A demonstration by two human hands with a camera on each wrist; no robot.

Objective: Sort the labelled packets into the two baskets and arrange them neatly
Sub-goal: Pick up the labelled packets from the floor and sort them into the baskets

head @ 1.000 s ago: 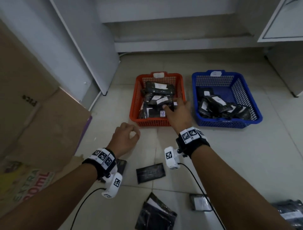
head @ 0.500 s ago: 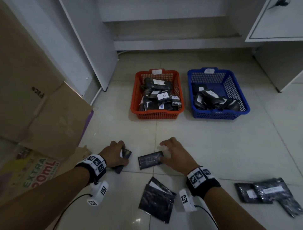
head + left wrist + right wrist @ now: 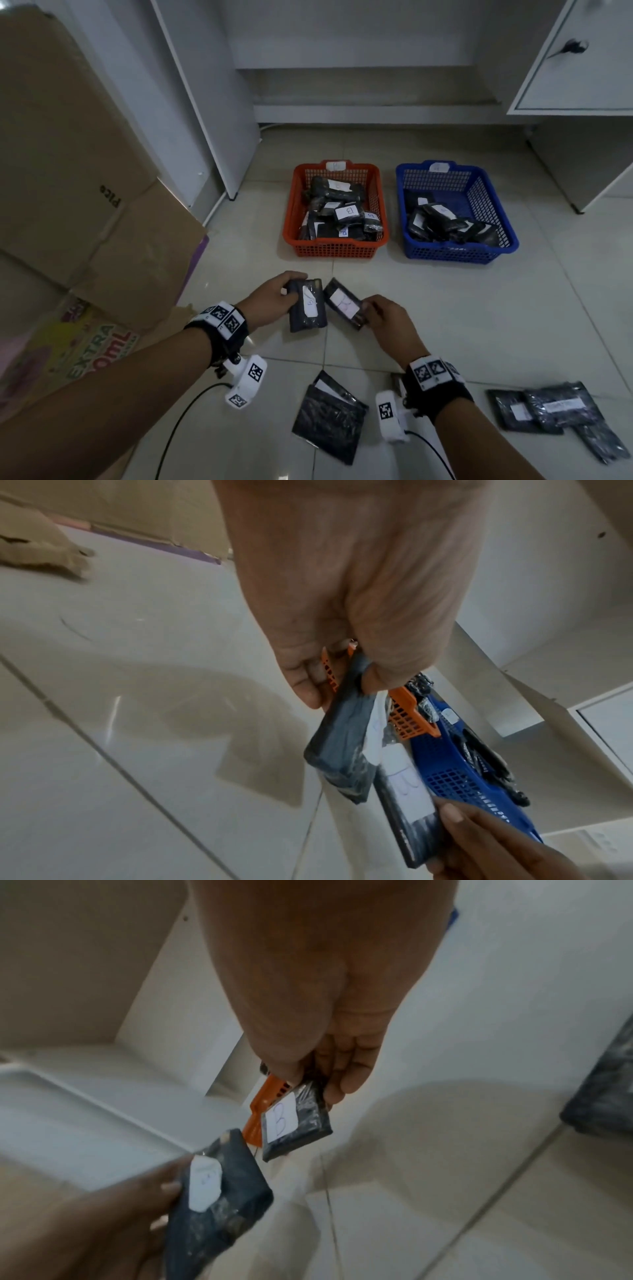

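My left hand pinches a dark packet with a white label, held above the floor; the same left packet shows in the left wrist view. My right hand grips a second dark packet; the right wrist view shows this right packet marked "B". The two packets are side by side, labels up. Beyond them stand an orange basket and a blue basket, each holding several labelled packets.
More dark packets lie on the tiled floor: one pile between my forearms, another group at the right. Cardboard boxes stand at the left, white cabinets at the back and right.
Both hands have picked a packet off the floor and lifted it, turning the labels upward. A second ago the right hand was at the orange basket and the left held nothing.
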